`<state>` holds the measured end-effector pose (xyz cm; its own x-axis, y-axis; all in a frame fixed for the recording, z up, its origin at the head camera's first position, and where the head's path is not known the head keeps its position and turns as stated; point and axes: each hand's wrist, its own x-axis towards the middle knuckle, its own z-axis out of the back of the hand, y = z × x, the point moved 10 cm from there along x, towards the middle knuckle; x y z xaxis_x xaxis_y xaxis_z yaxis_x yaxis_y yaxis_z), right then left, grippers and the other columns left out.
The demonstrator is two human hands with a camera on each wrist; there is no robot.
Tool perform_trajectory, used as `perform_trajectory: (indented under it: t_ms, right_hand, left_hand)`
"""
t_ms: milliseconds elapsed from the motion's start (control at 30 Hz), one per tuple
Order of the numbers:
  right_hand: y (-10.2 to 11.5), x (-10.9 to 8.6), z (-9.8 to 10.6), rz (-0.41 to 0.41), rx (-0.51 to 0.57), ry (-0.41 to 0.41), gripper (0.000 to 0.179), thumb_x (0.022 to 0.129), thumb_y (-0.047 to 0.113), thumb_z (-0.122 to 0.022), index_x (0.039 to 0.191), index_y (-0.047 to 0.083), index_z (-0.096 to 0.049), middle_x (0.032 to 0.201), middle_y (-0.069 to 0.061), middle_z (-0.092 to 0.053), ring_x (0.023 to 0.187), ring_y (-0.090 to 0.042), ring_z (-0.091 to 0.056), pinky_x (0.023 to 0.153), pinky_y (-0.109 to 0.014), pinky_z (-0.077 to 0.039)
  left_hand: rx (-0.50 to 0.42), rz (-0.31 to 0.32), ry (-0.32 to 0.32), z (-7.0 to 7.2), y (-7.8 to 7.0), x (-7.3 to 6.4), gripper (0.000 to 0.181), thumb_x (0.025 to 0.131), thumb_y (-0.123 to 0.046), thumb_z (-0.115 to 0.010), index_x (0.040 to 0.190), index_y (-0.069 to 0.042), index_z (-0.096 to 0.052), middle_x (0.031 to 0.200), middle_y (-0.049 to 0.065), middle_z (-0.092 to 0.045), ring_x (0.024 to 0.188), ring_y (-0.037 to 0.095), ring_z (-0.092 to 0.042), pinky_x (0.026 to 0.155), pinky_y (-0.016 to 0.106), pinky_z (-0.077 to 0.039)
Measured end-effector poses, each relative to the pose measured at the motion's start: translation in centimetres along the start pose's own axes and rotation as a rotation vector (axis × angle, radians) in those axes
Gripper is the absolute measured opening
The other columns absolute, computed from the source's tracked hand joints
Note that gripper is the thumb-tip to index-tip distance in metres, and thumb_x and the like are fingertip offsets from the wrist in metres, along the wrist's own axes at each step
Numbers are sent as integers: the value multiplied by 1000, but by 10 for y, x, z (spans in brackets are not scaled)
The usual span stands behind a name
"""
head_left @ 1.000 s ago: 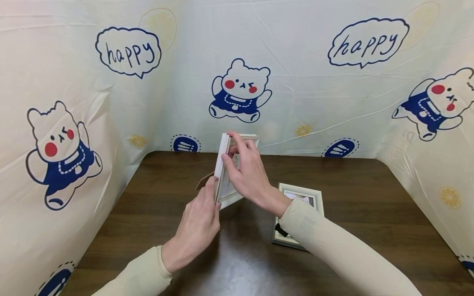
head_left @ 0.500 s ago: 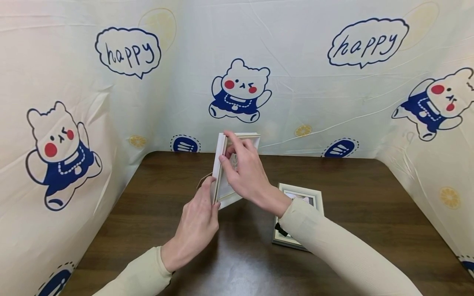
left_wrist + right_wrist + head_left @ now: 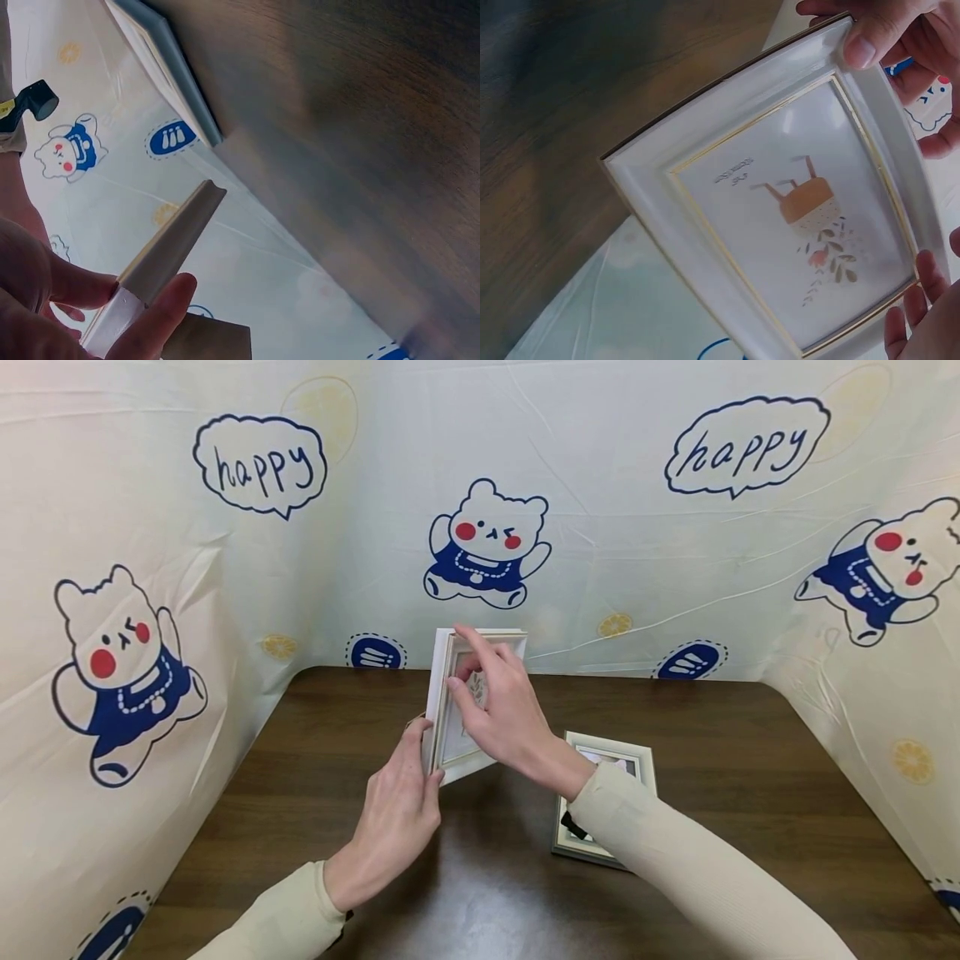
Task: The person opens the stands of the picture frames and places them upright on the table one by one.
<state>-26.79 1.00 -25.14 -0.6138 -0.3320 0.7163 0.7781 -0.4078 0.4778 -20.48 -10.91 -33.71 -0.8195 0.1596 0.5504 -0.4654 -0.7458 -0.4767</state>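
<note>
A white picture frame (image 3: 437,693) with thin gold trim is held upright and tilted above the table. Its print (image 3: 810,202), a plant in an orange pot on legs, appears upside down in the right wrist view. My left hand (image 3: 397,810) pinches the lower left edge between thumb and fingers; the left wrist view shows this edge-on, with a brown flap (image 3: 214,339) behind. My right hand (image 3: 498,706) grips the upper left part, index fingertip at the top corner and thumb on the left rim. It hides part of the print in the head view.
A second picture frame (image 3: 645,764), cream with a grey edge, lies on the dark wooden table (image 3: 720,827) under my right forearm, partly covered by the sleeve. A printed cloth (image 3: 615,527) with bears and "happy" bubbles encloses the table's back and sides.
The white frame has turned so that more of its front faces the head camera, its left edge shifting slightly left. Both hands keep their places on it. The second frame stays put.
</note>
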Motion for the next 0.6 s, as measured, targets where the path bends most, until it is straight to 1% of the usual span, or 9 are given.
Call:
perform_trajectory:
  t_ms: [100,333,500,600]
  right_hand:
    - [-4,-1,3,5,11,-20,55,100,8,-66,152,4,-50,96,-2,-67,105,-21,-53,96,-44,-41]
    - [-14,-6,11,-10,5,-63,51,102,9,-63,151,1,-51,98,-4,-65,105,-23,-53,91,-43,-43]
    - [-22,-9,15,-15,-12,-85,51,101,9,-63,150,0,-51,98,-5,-65,104,-25,-52,93,-43,-41]
    - [-26,-10,18,-24,-21,-92,51,101,8,-63,150,0,-51,98,-6,-65,104,-26,-53,94,-45,-41]
  left_hand:
    - [1,5,-13,2,1,0,75,88,6,-78,149,-4,-37,129,23,-61,99,37,-69,75,53,-60]
    - [-26,51,-8,2,6,1,71,89,5,-78,147,-4,-38,121,23,-65,91,34,-69,71,49,-60]
    - [-32,72,-8,1,10,1,71,90,5,-77,147,-5,-37,112,21,-66,82,31,-68,67,45,-57]
    - [-33,82,-10,2,12,0,71,90,5,-77,147,-5,-36,111,21,-67,82,31,-67,66,45,-57]
